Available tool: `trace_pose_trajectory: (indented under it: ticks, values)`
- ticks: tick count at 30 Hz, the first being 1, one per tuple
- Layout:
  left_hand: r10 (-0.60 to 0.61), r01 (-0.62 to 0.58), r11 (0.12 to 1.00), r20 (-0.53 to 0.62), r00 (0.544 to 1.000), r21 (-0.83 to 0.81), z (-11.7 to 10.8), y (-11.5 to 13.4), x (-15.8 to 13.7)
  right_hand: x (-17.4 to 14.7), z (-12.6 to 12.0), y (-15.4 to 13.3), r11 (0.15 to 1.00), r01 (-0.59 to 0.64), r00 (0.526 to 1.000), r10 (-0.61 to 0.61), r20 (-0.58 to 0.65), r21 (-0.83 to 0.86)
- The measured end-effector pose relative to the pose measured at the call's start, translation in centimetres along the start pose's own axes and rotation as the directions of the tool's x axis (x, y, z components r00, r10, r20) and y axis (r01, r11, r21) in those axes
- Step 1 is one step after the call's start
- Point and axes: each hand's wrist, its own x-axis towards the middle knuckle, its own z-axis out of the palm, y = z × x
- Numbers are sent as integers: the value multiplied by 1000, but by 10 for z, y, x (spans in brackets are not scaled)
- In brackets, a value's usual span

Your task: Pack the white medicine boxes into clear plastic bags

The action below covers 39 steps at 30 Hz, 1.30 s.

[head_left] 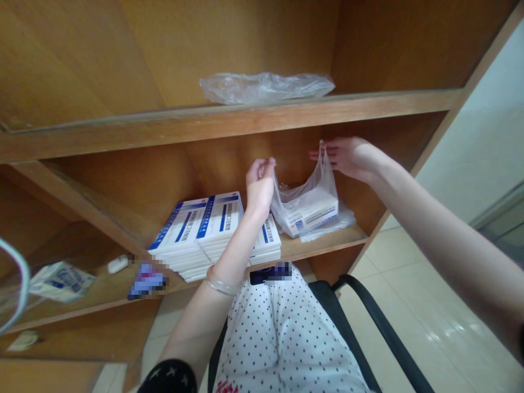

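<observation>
"Left hand (260,185) first: how is it held?"

"It is curled to a pinch, with thumb and fingertips drawn together at the left edge of a thin plastic bag (328,180). The film appears to be gripped there."

"And the right hand (352,155)?"

"Its fingers are loosely extended, and the bag's other side is caught at the fingertips and drawn up into a narrow strip. How firmly it is pinched cannot be told."

"Where is the bag?"

"It is set at the right end of the middle shelf (350,234), beside a stack of white-and-blue printed packs (219,218). A white box (313,213) is seen through the film, lying low and slightly tilted."

"What can be counted as done?"

"By the look of it, the box has been placed inside, and both sides of the bag have been taken up. The mouth is spread between the hands."

"And what is left?"

"No knot is seen, and the bag is not plainly lifted clear of the shelf. Fastening or lifting, if wanted, would be judged not yet done. Whether anything else is held inside cannot be made out."
</observation>
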Motion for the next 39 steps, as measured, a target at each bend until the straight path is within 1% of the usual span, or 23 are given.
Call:
trace_pose_trajectory:
  ticks: [2, 3, 5, 7, 8, 10, 11, 13, 16, 17, 18, 19, 20, 21, 22, 24, 25, 26, 28, 31, 34, 37, 39]
  values:
    - [-36, 38, 999, 145, 989, -12, 3, -6, -4, -3, 13, 8, 997, 10, 995, -17, 99, 77]
    - [-65, 67, 998, 222, 973, -1, 5, -10, -7, -6, 19, 14, 994, 9, 988, -25, 152, 105]
    - [-121, 109, 993, 356, 927, 53, 7, -18, -12, -10, 30, 29, 996, 7, 964, -30, 264, 87]
    - [-142, 99, 988, 449, 882, 119, 8, -25, -16, -14, 38, 46, 998, -6, 933, -15, 359, 57]
    - [-144, 83, 986, 482, 864, 147, 8, -28, -17, -14, 42, 54, 999, -12, 924, -9, 382, 53]
    - [-153, 60, 980, 529, 835, 188, 9, -32, -18, -13, 46, 69, 997, -24, 930, -4, 369, 70]
    - [-159, 61, 978, 536, 829, 197, 9, -33, -18, -12, 47, 74, 995, -33, 939, 0, 343, 92]
    - [-181, 96, 977, 509, 841, 189, 8, -36, -17, -8, 47, 79, 987, -48, 957, 2, 291, 154]
    - [-256, 215, 965, 375, 891, 147, 3, -44, -16, -7, 40, 78, 977, -48, 962, -11, 274, 206]
    - [-285, 257, 958, 322, 903, 129, 1, -47, -15, -9, 37, 77, 984, -32, 959, -19, 282, 176]
    - [-311, 292, 950, 274, 910, 108, -2, -52, -14, -11, 33, 76, 994, -5, 954, -27, 300, 105]
    - [-331, 320, 944, 232, 915, 81, -4, -56, -14, -14, 31, 76, 999, 38, 946, -34, 324, -6]
    - [-346, 343, 938, 195, 918, 47, -7, -60, -14, -18, 29, 77, 984, 102, 936, -45, 348, -146]
    - [-358, 362, 932, 170, 918, 8, -8, -63, -14, -22, 29, 79, 937, 179, 929, -60, 365, -300]
    - [-367, 376, 926, 160, 916, -30, -9, -67, -14, -26, 30, 81, 857, 252, 926, -79, 369, -449]
    - [-371, 391, 915, 174, 912, -99, -11, -71, -14, -33, 35, 87, 656, 332, 935, -133, 330, -678]
    - [-367, 395, 910, 195, 909, -125, -11, -72, -15, -36, 39, 90, 571, 335, 941, -169, 292, -750]
    - [-361, 395, 908, 221, 906, -138, -11, -73, -16, -38, 43, 92, 507, 322, 946, -199, 255, -800]
    - [-347, 389, 914, 269, 898, -118, -12, -75, -17, -41, 50, 96, 438, 293, 950, -234, 207, -850]
    - [-309, 325, 946, 327, 893, 7, -14, -79, -19, -41, 55, 99, 405, 292, 948, -245, 205, -866]
    - [-227, 203, 973, 303, 925, 108, -16, -83, -20, -42, 56, 104, 407, 327, 934, -279, 225, -853]
    - [-205, 168, 975, 297, 933, 146, -17, -84, -20, -43, 55, 109, 419, 363, 916, -324, 237, -832]
    - [-189, 148, 977, 305, 933, 152, -17, -85, -20, -44, 54, 112, 436, 368, 915, -329, 236, -821]
